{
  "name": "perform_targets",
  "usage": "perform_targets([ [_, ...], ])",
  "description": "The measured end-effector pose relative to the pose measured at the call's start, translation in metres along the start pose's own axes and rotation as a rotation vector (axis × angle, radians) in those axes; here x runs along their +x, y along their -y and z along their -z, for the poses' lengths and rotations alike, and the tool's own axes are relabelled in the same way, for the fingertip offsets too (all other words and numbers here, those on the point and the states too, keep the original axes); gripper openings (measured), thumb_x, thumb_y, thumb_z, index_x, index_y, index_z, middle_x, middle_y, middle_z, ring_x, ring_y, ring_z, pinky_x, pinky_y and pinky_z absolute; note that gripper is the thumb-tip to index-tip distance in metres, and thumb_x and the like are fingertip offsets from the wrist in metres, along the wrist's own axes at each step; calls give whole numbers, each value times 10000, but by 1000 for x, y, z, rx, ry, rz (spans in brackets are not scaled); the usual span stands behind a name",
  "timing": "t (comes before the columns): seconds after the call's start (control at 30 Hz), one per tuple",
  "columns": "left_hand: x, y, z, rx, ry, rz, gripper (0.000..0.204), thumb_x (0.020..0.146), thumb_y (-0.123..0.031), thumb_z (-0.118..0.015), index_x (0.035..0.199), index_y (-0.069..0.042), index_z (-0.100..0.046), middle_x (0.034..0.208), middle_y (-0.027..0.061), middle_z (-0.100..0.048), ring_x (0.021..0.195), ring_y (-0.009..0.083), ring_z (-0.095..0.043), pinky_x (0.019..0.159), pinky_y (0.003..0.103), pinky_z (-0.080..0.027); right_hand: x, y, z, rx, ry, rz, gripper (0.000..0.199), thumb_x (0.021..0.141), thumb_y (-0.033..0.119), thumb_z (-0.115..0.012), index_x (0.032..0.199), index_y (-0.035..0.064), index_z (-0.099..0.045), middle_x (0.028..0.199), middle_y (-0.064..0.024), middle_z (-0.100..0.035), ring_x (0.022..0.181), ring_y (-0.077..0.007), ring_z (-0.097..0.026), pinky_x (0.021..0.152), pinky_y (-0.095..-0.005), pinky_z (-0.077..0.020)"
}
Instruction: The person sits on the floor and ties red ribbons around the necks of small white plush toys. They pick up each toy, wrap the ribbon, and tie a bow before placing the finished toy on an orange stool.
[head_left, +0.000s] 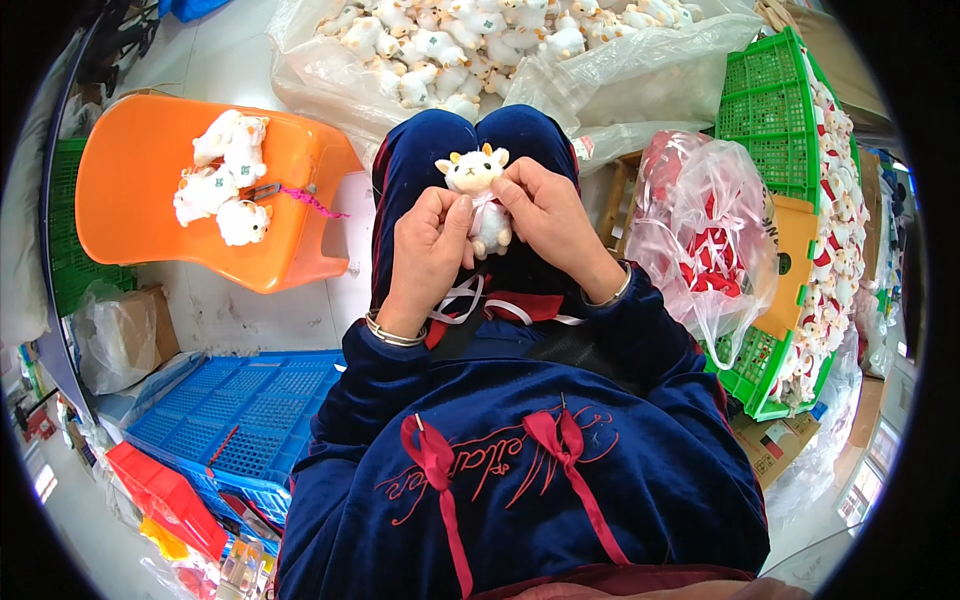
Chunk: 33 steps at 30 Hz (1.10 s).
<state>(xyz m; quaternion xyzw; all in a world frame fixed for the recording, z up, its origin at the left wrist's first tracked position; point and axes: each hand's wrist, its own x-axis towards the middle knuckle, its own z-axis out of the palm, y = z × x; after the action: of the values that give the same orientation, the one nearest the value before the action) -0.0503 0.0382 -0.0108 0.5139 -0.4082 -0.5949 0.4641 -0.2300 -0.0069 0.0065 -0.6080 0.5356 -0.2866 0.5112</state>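
Note:
Between my two hands, above my knees, a small white plush goat toy [474, 172] is held upright with its face toward me. A pale ribbon crosses its chest below the head. My left hand [433, 235] is closed in a pinch at the toy's left side, by the ribbon. At the other side my right hand [545, 205] pinches near the toy's neck, thumb toward its chest. The fingertips behind the toy are hidden. On my lap below lie red cloth pieces [530, 306] with white ribbons.
An orange plastic chair [130, 190] on the left bears several plush goats [205, 190] and scissors with a pink tie. Ahead is a large clear bag of plush toys [450, 50]. To the right are a bag of red pieces [700, 220] and green crates [765, 110]; blue crates [240, 400] stand lower left.

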Motion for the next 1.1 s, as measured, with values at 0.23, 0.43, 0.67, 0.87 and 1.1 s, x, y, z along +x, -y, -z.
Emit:
perform_targets([
  [0.23,-1,-7,2,-79,6,59,228,1091,-191,-561,978,-14,-651,760,12,-647,530,40,-546,506,181,-430,-5,4,2,97,23,41,285,1051,246,-584,976,-22,-642,799,-169,-676,711,-256,-656,666,-366,-508],
  [0.43,-1,-9,-5,45,-51,65,173,1025,-135,-651,999,31,-690,746,13,-665,546,28,-555,510,197,-434,-6,6,-2,-182,-61,252,232,1026,204,-590,974,-14,-650,812,-197,-680,728,-353,-674,650,-393,-513],
  [0.67,0,-4,1,13,-18,58,145,1033,-115,-635,990,23,-653,767,21,-662,563,38,-569,525,209,-451,-4,-3,-2,42,-16,39,181,1017,159,-624,952,-10,-640,771,-126,-669,674,-223,-642,629,-346,-501],
  [0.87,0,0,1,0,17,43,141,1066,-145,-605,1024,-11,-624,800,17,-649,569,45,-554,539,190,-435,1,-17,-3,223,16,18,176,1060,154,-601,947,23,-636,778,24,-622,596,-24,-526,537,-204,-420],
  [1.1,0,-4,12,34,-31,118,206,1058,-201,-602,1016,-3,-643,786,9,-646,534,38,-530,483,211,-407,1,-5,29,346,132,-209,327,1104,252,-499,1000,-10,-666,840,-46,-689,475,-38,-467,441,-200,-345],
])
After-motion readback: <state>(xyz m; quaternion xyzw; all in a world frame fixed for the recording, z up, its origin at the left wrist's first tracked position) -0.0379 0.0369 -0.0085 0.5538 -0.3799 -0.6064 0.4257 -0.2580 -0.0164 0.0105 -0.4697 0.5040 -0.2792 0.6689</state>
